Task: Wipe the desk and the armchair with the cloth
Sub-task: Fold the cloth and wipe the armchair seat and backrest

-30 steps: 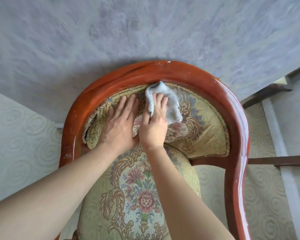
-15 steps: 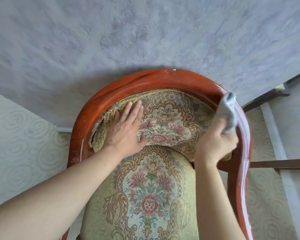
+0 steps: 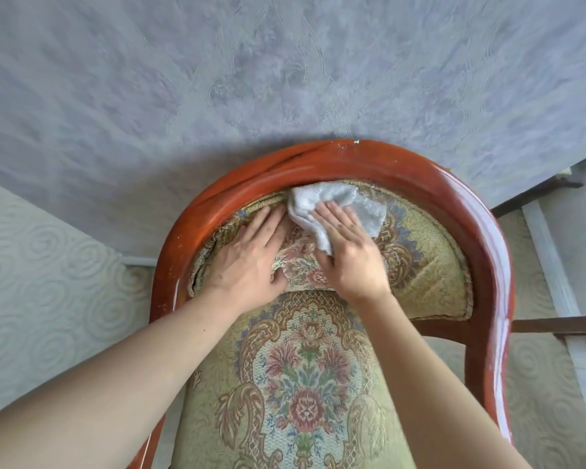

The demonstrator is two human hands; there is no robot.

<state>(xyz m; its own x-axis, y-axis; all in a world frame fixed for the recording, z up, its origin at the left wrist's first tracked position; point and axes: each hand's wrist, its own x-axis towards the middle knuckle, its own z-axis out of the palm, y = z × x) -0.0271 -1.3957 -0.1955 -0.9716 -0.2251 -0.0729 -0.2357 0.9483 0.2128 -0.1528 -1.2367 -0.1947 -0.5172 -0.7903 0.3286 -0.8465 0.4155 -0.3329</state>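
Left hand (image 3: 247, 262) flat, fingers straight, bracing armchair (image 3: 471, 211) backrest; right hand (image 3: 349, 252) flat, pressing grey cloth (image 3: 339, 208) against upholstery under top rail; risk: cloth bunching or snagging the loose left fabric edge.

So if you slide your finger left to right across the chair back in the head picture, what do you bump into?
Wooden frame → left hand → cloth → right hand → bare patterned cushion → wooden frame again, on the right side.
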